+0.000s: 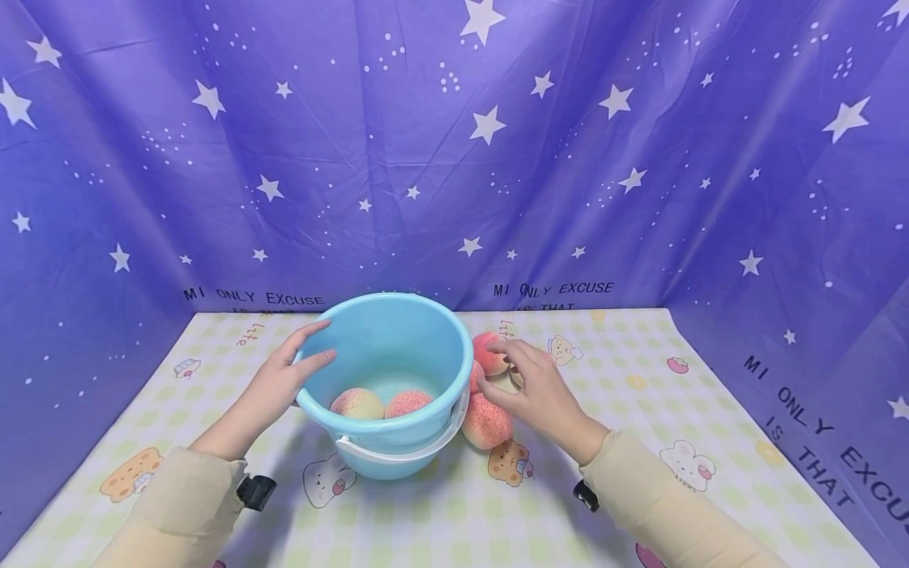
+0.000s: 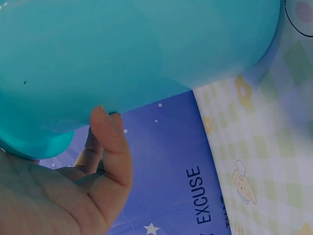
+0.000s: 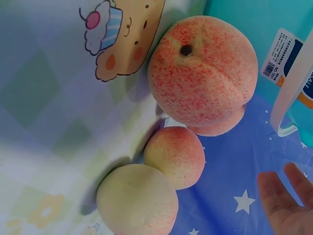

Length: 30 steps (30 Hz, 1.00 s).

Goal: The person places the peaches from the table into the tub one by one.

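A light blue bucket with a white handle stands on the table, two peaches visible inside, one pale peach and one redder peach. My left hand grips its left rim, with some fingers curled against the outer wall in the left wrist view. Right of the bucket lie several peaches, among them a large red peach, a smaller peach and a pale peach. Over them hovers my right hand, fingers spread and loosely bent, holding nothing.
A pastel checked cloth with cartoon animals covers the table. Purple star-printed curtains hang behind and at both sides. A printed label is on the bucket's outer wall, beside the handle.
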### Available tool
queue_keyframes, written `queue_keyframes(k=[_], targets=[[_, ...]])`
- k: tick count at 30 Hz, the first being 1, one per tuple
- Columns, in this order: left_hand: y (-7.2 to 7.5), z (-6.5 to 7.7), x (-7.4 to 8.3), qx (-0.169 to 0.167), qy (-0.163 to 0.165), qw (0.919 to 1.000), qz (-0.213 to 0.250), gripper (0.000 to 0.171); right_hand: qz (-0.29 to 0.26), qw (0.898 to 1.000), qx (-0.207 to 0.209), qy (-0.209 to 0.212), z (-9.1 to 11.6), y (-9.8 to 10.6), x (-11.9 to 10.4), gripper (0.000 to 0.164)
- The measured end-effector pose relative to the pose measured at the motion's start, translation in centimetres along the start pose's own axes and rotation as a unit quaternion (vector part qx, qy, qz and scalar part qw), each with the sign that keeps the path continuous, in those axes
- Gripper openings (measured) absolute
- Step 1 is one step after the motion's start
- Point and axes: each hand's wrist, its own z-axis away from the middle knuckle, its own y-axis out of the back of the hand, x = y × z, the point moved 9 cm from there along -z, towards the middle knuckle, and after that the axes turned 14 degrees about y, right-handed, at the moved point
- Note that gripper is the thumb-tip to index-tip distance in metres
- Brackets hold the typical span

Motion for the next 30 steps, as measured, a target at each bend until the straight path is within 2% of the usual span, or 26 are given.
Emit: queue_keyframes(k=[10,13,19,30], targets=[[0.0,0.0,-0.1,0.000,0.000,1.0000,0.000,0.065,-0.008,0.998,-0.039,-0.056,1.0,-1.0,0.9,0.046],[0.0,0.0,-0.1,0.000,-0.001,1.0000,0.000,0.065,-0.008,0.997,-0.046,-0.059,1.2,-1.3,0.9,0.049],[0.0,0.1,0.0,0.001,-0.001,1.0000,-0.002,0.065,-0.002,0.997,-0.054,-0.057,1.5,-1.8,0.9,0.045],[0.0,0.1,0.0,-0.003,0.000,1.0000,0.003,0.065,-0.034,0.991,-0.087,-0.098,2.4,-3.2,1.6,0.053]])
